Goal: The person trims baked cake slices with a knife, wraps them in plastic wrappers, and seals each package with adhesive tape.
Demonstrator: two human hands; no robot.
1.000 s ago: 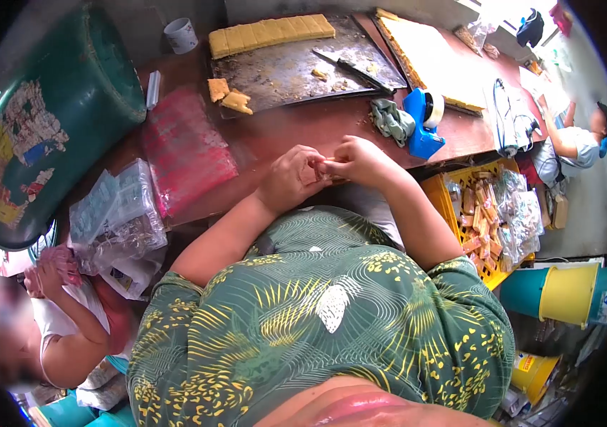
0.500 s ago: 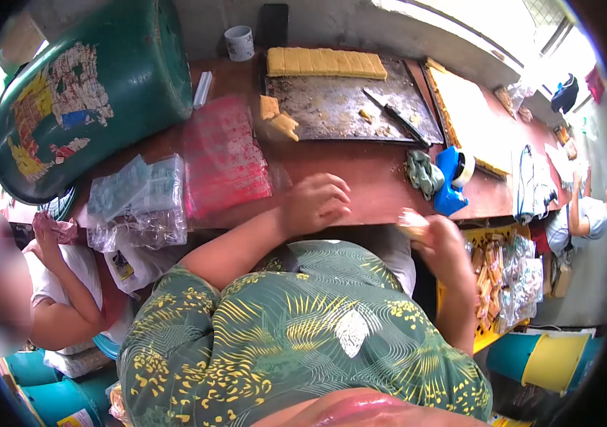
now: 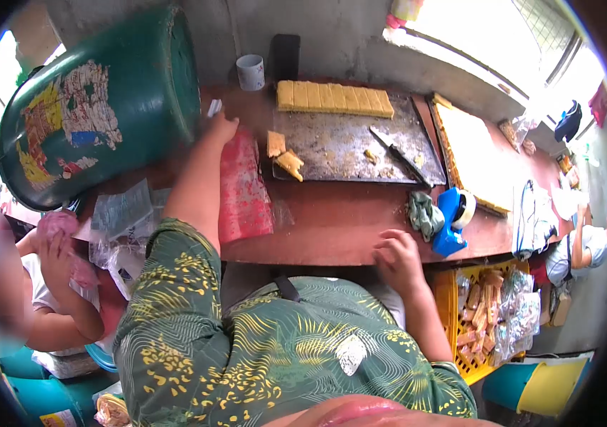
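White strip (image 3: pixel 214 107): left of the tray (image 3: pixel 349 156), lower part apparently hidden by the left hand (image 3: pixel 222 128). That person's left arm extends forward; blurred fingers, pinch or spread cannot be told. Right hand (image 3: pixel 397 260): on the tray's near side, well apart, fingers loosely curled, slightly spread, blurred.

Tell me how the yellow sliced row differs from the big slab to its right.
The yellow sliced row is a narrow strip; the big slab is much larger. Cuts divide the row into pieces, while the slab shows none, though glare may hide some. The row looks yellow, the slab's top nearly white in the glare. Both lie flat.
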